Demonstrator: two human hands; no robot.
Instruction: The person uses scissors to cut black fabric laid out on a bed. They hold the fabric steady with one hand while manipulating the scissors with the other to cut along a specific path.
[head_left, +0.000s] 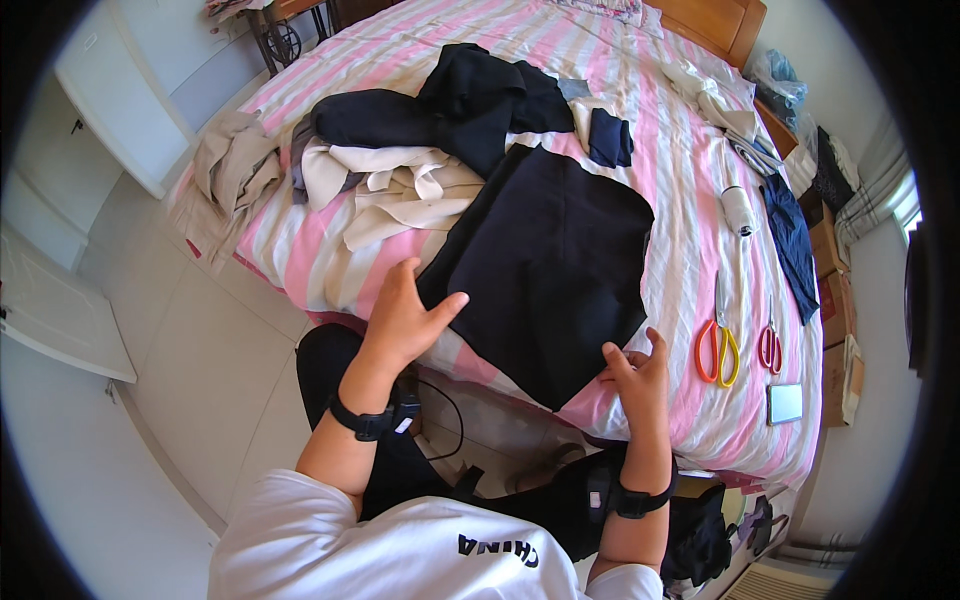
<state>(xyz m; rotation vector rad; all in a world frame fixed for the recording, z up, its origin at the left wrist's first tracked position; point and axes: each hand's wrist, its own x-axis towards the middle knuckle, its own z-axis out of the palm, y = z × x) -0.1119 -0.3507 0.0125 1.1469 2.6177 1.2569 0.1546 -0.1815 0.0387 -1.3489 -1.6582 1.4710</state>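
Note:
A large black fabric piece (559, 262) lies spread near the bed's front edge, one corner pointing towards me. At its left lower edge is my left hand (405, 319), thumb and forefinger wide apart, the thumb reaching over the cloth. My right hand (636, 375) touches the lower right edge with its thumb tip. Whether its partly hidden fingers pinch the cloth there is unclear. Beyond the piece lies a heap of black cloth (480, 97), with cream fabric scraps (412, 191) at its left.
Scissors with orange and yellow handles (718, 352), red-handled scissors (770, 349) and a phone-like flat device (784, 404) lie to the right on the striped bedsheet (682, 247). Farther off are a white roll (737, 210) and folded navy cloth (610, 139). Beige cloth (234, 169) hangs over the left edge.

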